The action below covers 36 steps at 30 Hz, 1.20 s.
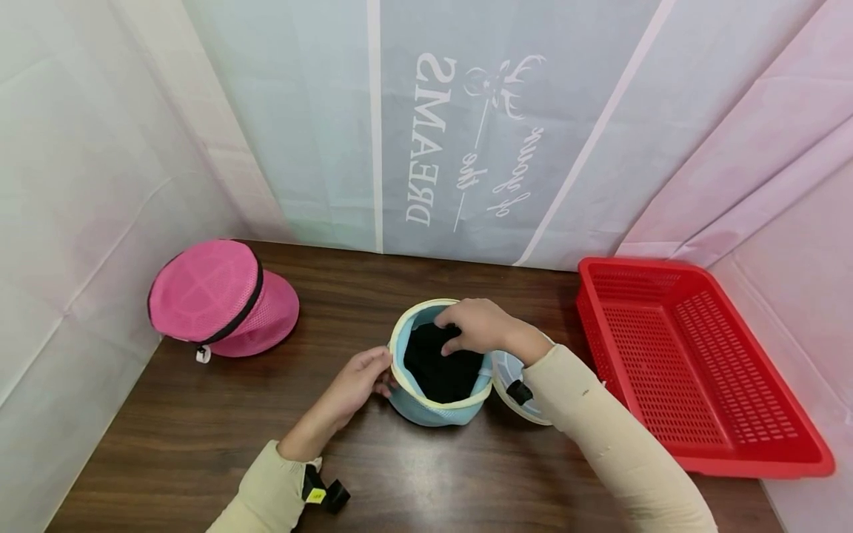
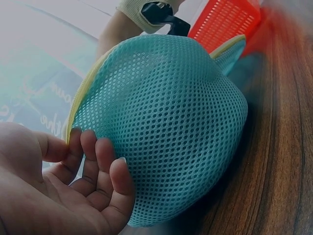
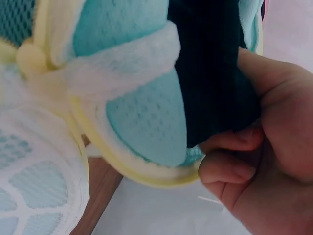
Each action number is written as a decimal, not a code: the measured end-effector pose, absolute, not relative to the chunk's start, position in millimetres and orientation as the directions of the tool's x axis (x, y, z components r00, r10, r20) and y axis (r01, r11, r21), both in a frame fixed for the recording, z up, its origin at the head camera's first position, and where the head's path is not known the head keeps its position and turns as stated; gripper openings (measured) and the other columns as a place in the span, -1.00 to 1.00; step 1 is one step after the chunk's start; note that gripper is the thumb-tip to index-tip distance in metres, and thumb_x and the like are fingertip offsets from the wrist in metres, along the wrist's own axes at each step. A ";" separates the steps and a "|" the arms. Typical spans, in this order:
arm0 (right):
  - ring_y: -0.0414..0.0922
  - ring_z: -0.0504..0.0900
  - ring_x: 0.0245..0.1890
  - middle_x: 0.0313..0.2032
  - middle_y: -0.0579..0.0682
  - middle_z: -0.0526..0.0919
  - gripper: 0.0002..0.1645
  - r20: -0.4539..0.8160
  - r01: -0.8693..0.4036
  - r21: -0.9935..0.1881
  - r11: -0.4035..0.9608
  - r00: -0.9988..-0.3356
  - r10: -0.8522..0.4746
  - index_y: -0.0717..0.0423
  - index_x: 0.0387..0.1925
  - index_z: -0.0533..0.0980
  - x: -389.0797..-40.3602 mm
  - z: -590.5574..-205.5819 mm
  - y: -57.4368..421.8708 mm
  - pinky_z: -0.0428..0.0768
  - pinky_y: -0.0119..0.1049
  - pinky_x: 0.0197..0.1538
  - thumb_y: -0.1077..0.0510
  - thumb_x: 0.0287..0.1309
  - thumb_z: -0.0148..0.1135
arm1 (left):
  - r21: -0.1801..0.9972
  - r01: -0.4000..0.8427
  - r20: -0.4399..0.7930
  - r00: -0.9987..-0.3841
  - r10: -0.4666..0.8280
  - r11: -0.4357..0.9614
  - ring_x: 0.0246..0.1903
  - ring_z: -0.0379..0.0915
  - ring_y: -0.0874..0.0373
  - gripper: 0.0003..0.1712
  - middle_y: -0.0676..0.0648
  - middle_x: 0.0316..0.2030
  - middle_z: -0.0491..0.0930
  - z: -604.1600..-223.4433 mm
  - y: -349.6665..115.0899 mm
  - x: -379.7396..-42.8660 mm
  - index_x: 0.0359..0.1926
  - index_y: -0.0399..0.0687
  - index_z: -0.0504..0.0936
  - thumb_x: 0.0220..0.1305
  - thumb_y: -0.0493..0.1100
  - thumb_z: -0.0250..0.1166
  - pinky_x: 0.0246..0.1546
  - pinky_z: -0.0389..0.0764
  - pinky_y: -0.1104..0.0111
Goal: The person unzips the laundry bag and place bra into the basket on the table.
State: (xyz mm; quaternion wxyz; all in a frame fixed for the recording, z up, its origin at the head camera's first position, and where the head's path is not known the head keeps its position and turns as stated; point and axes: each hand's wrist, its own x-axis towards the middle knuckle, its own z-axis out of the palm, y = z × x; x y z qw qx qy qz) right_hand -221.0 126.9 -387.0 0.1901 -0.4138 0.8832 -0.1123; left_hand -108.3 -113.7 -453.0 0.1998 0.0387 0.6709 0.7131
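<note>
One pink mesh laundry bag (image 1: 206,292), far left on wood-grain table (image 1: 326,296). In left hand (image 1: 349,389), thumb-and-finger pinch on yellow rim (image 2: 80,100) of blue mesh laundry bag (image 1: 426,413), mid-table. Inside, black cloth (image 1: 436,370), pinched by right hand (image 1: 483,326). Far right, red perforated basket (image 1: 673,363).

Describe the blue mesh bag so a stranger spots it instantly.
On the brown wooden table, look between the pink mesh bag at left and the red basket at right. The blue mesh bag there holds black cloth. Unlike the pink one, it stands open, edged in yellow.
</note>
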 end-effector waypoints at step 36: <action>-0.28 0.21 -0.63 -0.63 -0.23 0.24 -0.66 -0.134 -0.750 -0.289 0.594 -0.583 -0.801 -0.11 -0.44 0.37 -216.8 -382.5 137.7 0.21 -0.36 -0.50 -0.04 0.30 0.37 | 0.972 -0.231 -0.208 -0.916 0.344 -0.029 -0.31 0.46 0.09 -0.67 -0.11 -0.38 0.49 -451.5 -113.4 -109.1 -0.25 -0.29 0.51 0.62 -0.19 -0.09 -0.31 0.59 0.38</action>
